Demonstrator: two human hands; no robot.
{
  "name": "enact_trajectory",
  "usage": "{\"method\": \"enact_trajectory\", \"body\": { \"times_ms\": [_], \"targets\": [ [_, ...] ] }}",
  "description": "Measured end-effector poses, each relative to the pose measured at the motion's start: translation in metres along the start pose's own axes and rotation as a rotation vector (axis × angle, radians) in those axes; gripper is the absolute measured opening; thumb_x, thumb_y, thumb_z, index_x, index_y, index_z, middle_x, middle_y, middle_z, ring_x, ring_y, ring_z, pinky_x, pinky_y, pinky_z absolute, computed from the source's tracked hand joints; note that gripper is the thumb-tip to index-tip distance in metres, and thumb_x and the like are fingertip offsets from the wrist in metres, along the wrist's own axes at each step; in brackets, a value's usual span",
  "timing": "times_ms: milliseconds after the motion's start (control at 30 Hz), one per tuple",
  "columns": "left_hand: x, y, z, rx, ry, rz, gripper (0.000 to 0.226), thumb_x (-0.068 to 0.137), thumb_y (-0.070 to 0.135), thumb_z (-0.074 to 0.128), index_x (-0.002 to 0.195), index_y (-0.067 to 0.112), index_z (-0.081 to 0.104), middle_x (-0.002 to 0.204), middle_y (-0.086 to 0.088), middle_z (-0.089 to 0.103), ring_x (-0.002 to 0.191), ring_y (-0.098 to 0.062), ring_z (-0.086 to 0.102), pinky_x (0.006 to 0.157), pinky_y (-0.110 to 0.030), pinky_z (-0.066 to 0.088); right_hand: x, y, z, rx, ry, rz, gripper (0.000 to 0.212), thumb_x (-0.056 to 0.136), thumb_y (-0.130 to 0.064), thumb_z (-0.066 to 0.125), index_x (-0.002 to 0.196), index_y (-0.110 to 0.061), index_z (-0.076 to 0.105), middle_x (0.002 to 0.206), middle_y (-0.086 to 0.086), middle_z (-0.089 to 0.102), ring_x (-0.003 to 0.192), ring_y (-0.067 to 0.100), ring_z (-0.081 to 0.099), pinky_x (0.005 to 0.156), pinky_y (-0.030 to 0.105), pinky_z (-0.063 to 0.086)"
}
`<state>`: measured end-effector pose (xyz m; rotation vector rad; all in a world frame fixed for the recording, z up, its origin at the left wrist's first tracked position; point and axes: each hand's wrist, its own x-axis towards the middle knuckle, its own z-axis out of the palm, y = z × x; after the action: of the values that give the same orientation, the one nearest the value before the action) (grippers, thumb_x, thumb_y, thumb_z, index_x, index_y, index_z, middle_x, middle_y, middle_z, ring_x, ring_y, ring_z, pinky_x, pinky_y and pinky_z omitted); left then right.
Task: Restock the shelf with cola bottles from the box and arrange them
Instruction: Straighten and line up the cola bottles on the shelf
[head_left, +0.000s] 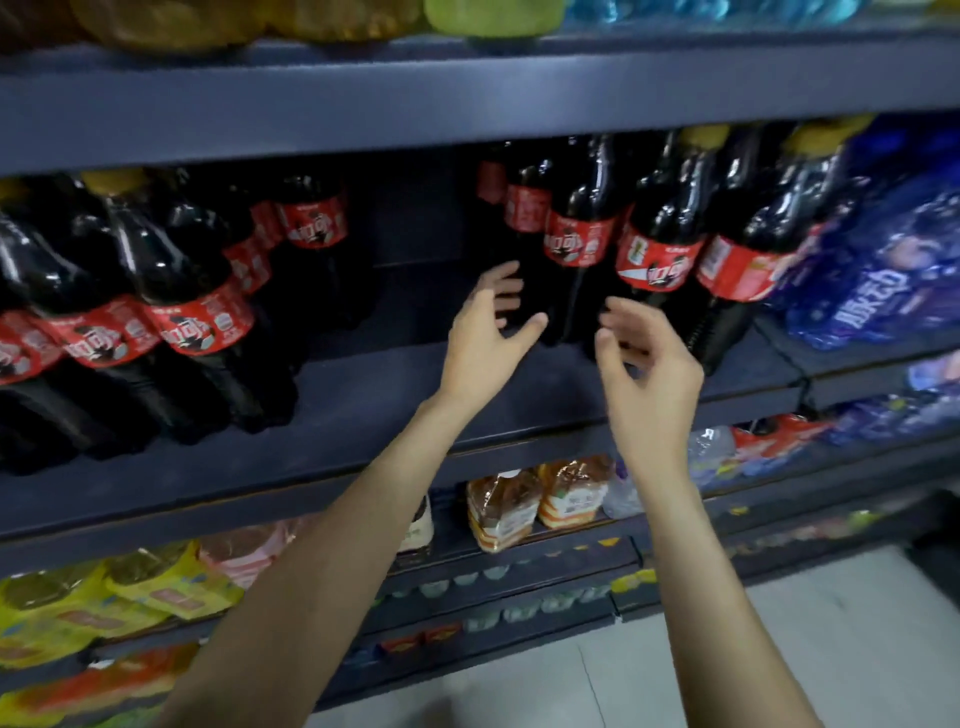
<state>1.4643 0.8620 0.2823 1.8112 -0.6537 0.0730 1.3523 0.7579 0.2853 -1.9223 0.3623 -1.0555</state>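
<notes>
Your two forearms reach up from the bottom of the view twd the dark shelf (395, 384) w/ the cola. Your left hand (488, 332) is spread, fingers apart & loosely bent, thumb out to the right, holding nothing; its fingertips are just in front of the lower body of the leftmost bottle in the right group, contact can't be told. Your right hand (647, 364) is beside it, a bit nearer you, fingers curled loosely & blurred, also holding nothing, hovering in front of the bases of the right group. Betw the hands there's a small gap. Cola bottles on that shelf stand in 2 groups: left cola group (171, 312) w/ red labels, several rows deep, some yellow caps visible; right cola group (654, 244), about 4 in the front, red labels, yellow caps on the 2 rightmost. Betw the groups a bare stretch of shelf runs to the back wall. Right of the cola are blue-wrapped bottle packs (878, 275). Below, the lower shelf holds orange-labelled packs (535, 499) near centre & yellow packs (135, 587) at left. Above, the top shelf (467, 88) carries yellow, green & blue items, only bottoms seen. Grey floor (623, 675) at lower right.
</notes>
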Motion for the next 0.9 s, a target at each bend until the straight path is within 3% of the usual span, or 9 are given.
{"method": "enact_trajectory", "body": {
  "times_ms": [67, 167, 333, 433, 500, 600, 667, 833, 900],
  "targets": [
    [0.015, 0.003, 0.021, 0.060, 0.003, 0.005, 0.069, 0.083, 0.026, 0.070, 0.142, 0.020, 0.034, 0.134, -0.001, 0.049, 0.114, -0.009, 0.051, 0.095, -0.029, 0.046, 0.002, 0.009, -0.010, -0.072, 0.120, 0.028, 0.038, 0.091, -0.015, 0.058, 0.128, -0.012, 0.052, 0.119, 0.000, 0.059, 0.109, 0.009, 0.056, 0.092, 0.028, 0.048],
    [0.030, 0.005, 0.045, 0.152, 0.088, 0.011, 0.082, 0.079, 0.034, 0.073, 0.145, 0.019, 0.026, 0.141, -0.008, 0.042, 0.122, -0.021, 0.050, 0.096, -0.035, 0.047, 0.009, 0.013, -0.012, -0.211, 0.147, 0.071, 0.056, 0.091, -0.021, 0.060, 0.141, -0.011, 0.036, 0.135, 0.004, 0.048, 0.122, 0.017, 0.048, 0.094, 0.026, 0.041],
    [0.038, 0.004, 0.065, 0.180, 0.147, -0.028, 0.087, 0.082, 0.028, 0.071, 0.149, 0.013, 0.017, 0.140, -0.013, 0.046, 0.126, -0.030, 0.048, 0.099, -0.041, 0.045, 0.022, 0.015, 0.006, -0.447, 0.119, 0.111, 0.074, 0.090, -0.031, 0.060, 0.148, -0.010, 0.018, 0.141, 0.010, 0.043, 0.117, 0.027, 0.054, 0.082, 0.039, 0.046],
    [0.034, 0.001, 0.059, 0.190, 0.158, -0.021, 0.086, 0.082, 0.029, 0.071, 0.148, 0.014, 0.019, 0.136, -0.011, 0.052, 0.120, -0.028, 0.053, 0.096, -0.041, 0.047, 0.030, 0.018, 0.016, -0.479, 0.126, 0.175, 0.076, 0.090, -0.032, 0.061, 0.147, -0.008, 0.017, 0.140, 0.012, 0.044, 0.117, 0.030, 0.054, 0.082, 0.039, 0.046],
    [0.020, -0.002, 0.046, 0.213, 0.194, -0.012, 0.086, 0.080, 0.034, 0.073, 0.147, 0.017, 0.022, 0.134, -0.006, 0.055, 0.118, -0.024, 0.054, 0.092, -0.033, 0.046, 0.032, 0.021, 0.023, -0.446, 0.144, 0.198, 0.077, 0.089, -0.028, 0.063, 0.147, -0.008, 0.017, 0.140, 0.013, 0.045, 0.121, 0.030, 0.052, 0.085, 0.039, 0.046],
    [-0.007, -0.014, 0.014, 0.228, 0.313, 0.009, 0.085, 0.076, 0.041, 0.076, 0.144, 0.019, 0.029, 0.130, -0.002, 0.058, 0.116, -0.018, 0.057, 0.087, -0.028, 0.044, 0.035, 0.024, 0.028, -0.378, 0.214, 0.212, 0.071, 0.088, -0.022, 0.064, 0.144, -0.009, 0.023, 0.135, 0.012, 0.052, 0.116, 0.031, 0.056, 0.084, 0.038, 0.045],
    [-0.021, -0.023, -0.013, 0.210, 0.430, -0.020, 0.084, 0.073, 0.043, 0.077, 0.141, 0.023, 0.033, 0.126, 0.000, 0.060, 0.114, -0.017, 0.058, 0.091, -0.032, 0.049, 0.035, 0.026, 0.027, -0.326, 0.231, 0.200, 0.068, 0.085, -0.021, 0.067, 0.141, -0.012, 0.029, 0.134, 0.008, 0.053, 0.115, 0.030, 0.056, 0.084, 0.038, 0.043],
    [-0.022, -0.038, -0.065, 0.233, 0.626, -0.149, 0.085, 0.075, 0.046, 0.075, 0.143, 0.027, 0.029, 0.122, 0.002, 0.062, 0.090, -0.003, 0.060, 0.091, -0.037, 0.051, 0.023, 0.020, 0.029, -0.157, 0.137, 0.138, 0.071, 0.075, -0.021, 0.077, 0.133, -0.018, 0.036, 0.126, -0.004, 0.059, 0.104, 0.017, 0.059, 0.085, 0.032, 0.042],
    [-0.017, -0.042, -0.075, 0.299, 0.656, -0.185, 0.085, 0.078, 0.046, 0.071, 0.146, 0.023, 0.026, 0.126, -0.002, 0.061, 0.095, -0.012, 0.063, 0.089, -0.038, 0.049, 0.017, 0.011, 0.037, -0.095, 0.065, 0.112, 0.075, 0.073, -0.021, 0.080, 0.134, -0.019, 0.036, 0.121, -0.007, 0.059, 0.091, 0.008, 0.057, 0.083, 0.028, 0.042]
  ]
}}
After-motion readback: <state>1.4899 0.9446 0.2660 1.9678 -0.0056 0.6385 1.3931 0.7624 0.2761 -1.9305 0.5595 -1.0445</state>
